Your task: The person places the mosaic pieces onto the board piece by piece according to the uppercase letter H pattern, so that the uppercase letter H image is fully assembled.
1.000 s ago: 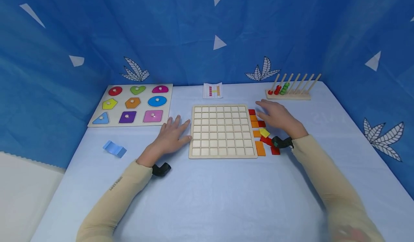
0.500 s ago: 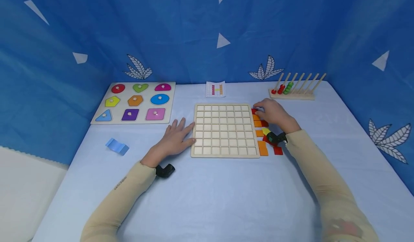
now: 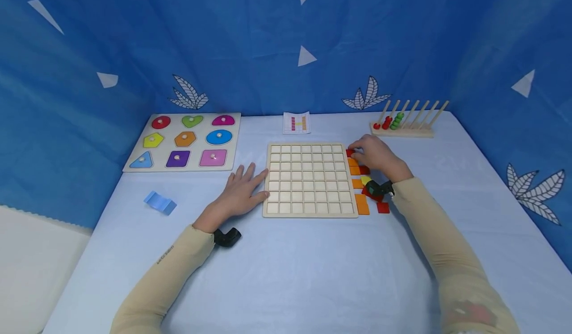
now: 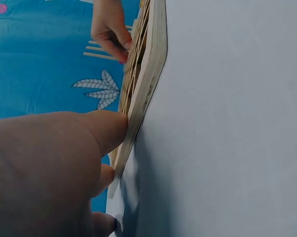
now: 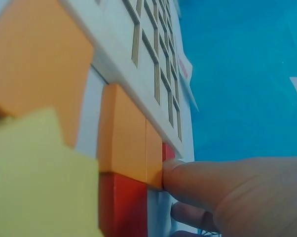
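Note:
My left hand (image 3: 238, 194) lies spread at the left side of a wooden grid board (image 3: 310, 215), thumb and forefinger touching its edge. In the left wrist view, the thumb (image 4: 109, 129) presses the board's rim. Beyond the board's far right corner, my right hand (image 3: 379, 155) pinches a red square tile (image 3: 350, 152) between thumb and fingers. The right wrist view shows the thumb (image 5: 193, 180) against that red tile (image 5: 168, 151), mostly hidden behind orange tiles (image 5: 123, 133). A yellow tile (image 5: 45, 182) and another red tile (image 5: 123, 205) are close by.
More red and orange tiles (image 3: 362, 204) lie along the board's right side. A small pattern card (image 3: 288, 124) stands behind it. At the back right is a peg counter (image 3: 402, 131) with beads; at left, a shape puzzle board (image 3: 201, 167) and a blue wavy block (image 3: 160, 203).
My right hand has come down and slightly left, and its fingers have closed from a spread pose onto the red tile. The left hand stays at the board's edge.

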